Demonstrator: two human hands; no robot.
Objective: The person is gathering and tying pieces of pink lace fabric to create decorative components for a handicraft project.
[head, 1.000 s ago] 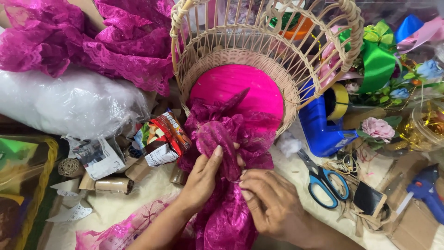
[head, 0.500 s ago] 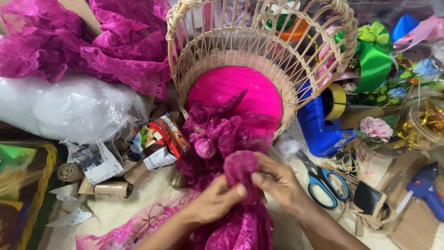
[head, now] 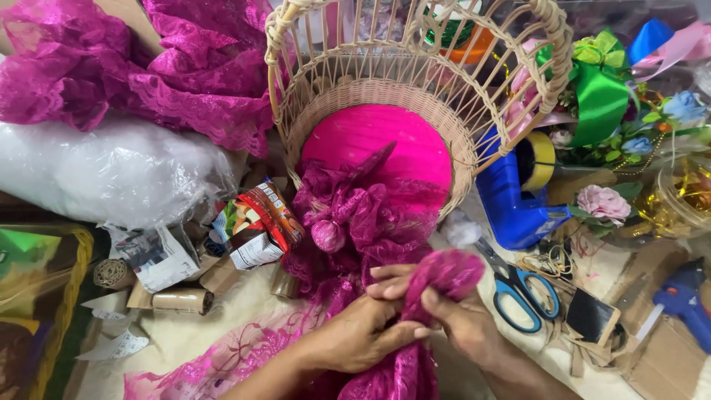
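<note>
Left hand (head: pixel 363 337) and right hand (head: pixel 463 326), lower centre, fingers pinching a gathered magenta lace bunch (head: pixel 444 278); wicker basket (head: pixel 415 96) crowding above, scissors (head: pixel 518 292) just right.

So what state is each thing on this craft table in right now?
Magenta lace fabric: bunched into a puff, pinched by both hands.
Left hand: closed on the fabric.
Right hand: fingers gripping the puff.
Wicker basket: tipped on its side, pink lining showing.
Scissors: shut, lying flat.
Blue glue gun: lying unused.

Both hands now pinch magenta lace (head: pixel 444 278) into rounded puff; left hand (head: pixel 363 337) & right hand (head: pixel 463 326) closed together.
</note>
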